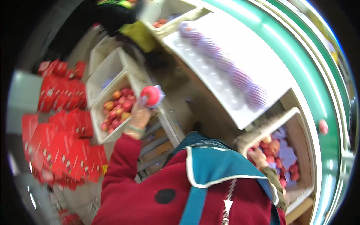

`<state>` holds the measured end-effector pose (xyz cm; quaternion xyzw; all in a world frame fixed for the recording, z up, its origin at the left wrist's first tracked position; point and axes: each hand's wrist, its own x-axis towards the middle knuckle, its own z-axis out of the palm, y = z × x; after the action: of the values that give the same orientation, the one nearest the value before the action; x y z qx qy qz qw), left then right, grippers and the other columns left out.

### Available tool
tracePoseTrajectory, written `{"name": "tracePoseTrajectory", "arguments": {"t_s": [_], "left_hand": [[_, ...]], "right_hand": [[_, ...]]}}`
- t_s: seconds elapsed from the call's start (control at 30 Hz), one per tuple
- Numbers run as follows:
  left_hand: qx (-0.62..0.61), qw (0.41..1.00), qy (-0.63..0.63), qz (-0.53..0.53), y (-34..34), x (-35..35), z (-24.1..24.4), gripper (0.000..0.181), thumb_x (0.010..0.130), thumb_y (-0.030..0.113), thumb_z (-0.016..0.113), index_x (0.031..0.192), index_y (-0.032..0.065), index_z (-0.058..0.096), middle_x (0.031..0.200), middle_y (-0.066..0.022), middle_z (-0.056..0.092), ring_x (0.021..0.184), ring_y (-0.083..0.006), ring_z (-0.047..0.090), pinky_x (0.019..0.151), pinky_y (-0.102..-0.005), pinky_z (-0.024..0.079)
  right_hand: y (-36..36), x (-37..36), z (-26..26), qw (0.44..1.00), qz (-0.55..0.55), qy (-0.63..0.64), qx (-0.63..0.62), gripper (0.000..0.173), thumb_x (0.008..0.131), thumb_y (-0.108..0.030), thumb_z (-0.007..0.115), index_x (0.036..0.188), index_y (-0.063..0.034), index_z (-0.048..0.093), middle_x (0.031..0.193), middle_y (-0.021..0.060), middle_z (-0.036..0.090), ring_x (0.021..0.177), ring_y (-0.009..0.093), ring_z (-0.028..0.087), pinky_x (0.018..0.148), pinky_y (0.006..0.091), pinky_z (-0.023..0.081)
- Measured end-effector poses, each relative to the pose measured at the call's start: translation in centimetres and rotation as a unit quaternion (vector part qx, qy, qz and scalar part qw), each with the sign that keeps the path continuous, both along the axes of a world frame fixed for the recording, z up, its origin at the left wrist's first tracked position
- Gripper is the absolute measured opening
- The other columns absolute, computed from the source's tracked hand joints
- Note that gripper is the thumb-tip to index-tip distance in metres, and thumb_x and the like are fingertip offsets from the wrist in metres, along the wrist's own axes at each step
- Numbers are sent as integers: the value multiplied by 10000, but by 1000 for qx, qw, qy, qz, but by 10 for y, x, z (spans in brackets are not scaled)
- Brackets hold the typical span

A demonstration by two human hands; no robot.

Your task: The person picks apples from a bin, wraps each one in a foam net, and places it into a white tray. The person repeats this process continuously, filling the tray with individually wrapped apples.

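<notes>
My left hand (139, 114) is wrapped around a red apple (150, 95) partly sleeved in a purple foam net (161, 95). It is raised beside a white foam crate of loose red and yellowish apples (118, 111). On the right, my right hand (256, 157) reaches into another pale crate (305, 157), among red apples (272, 149) and purple foam pieces (287, 157). Its fingers touch the fruit, but whether they grip one is unclear. Ahead of me, a white moulded tray (205, 81) carries a row of apples in striped foam nets (241, 78).
A green conveyor belt (312, 81) curves along the right, bearing one apple (323, 126). Red printed cartons (63, 149) are piled at left. A white crate (108, 76) with purple foam adjoins the apple crate. A person in dark clothing (115, 15) stands at the top.
</notes>
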<state>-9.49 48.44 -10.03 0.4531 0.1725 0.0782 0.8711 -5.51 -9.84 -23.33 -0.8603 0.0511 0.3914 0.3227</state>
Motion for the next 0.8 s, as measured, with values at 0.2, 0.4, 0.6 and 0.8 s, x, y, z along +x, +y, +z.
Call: {"name": "tracePoseTrajectory", "arguments": {"t_s": [0.2, 0.4, 0.6, 0.8], "left_hand": [[227, 947, -32, -226, -95, 30, 99, 527, 858, 368, 610, 1241, 31, 476, 1143, -47, 545, 1069, -166, 505, 946, -326, 389], [328, 795, -116, -497, -271, 92, 133, 839, 536, 324, 887, 1200, -23, 511, 1112, -108, 598, 999, -192, 585, 903, -324, 464], [386, 642, -168, -641, -407, 92, 103, 588, 667, 200, 825, 1162, 30, 559, 1107, -112, 603, 1018, -180, 579, 904, -312, 460], [311, 713, -153, -609, -435, 101, 54, 576, 731, 128, 776, 1227, 34, 499, 1070, -116, 624, 996, -168, 596, 863, -301, 484]], "right_hand": [[4, -8, 72, 985, -70, 76, 139, 594, 654, -365, 721, 1139, -59, 567, 882, 127, 630, 757, 233, 615, 663, 371, 485], [-82, -11, 56, 919, -195, 20, 341, 423, 794, -449, 639, 1011, -86, 630, 892, 22, 607, 767, 140, 560, 666, 280, 450], [-140, -60, 111, 662, -453, -9, 597, 621, 851, -587, 539, 1199, -73, 517, 1010, 122, 648, 832, 247, 649, 612, 330, 552], [-106, -96, 165, 553, -408, -35, 726, 645, 877, -552, 518, 1231, -14, 486, 1113, 175, 600, 961, 275, 612, 731, 328, 528]]}}
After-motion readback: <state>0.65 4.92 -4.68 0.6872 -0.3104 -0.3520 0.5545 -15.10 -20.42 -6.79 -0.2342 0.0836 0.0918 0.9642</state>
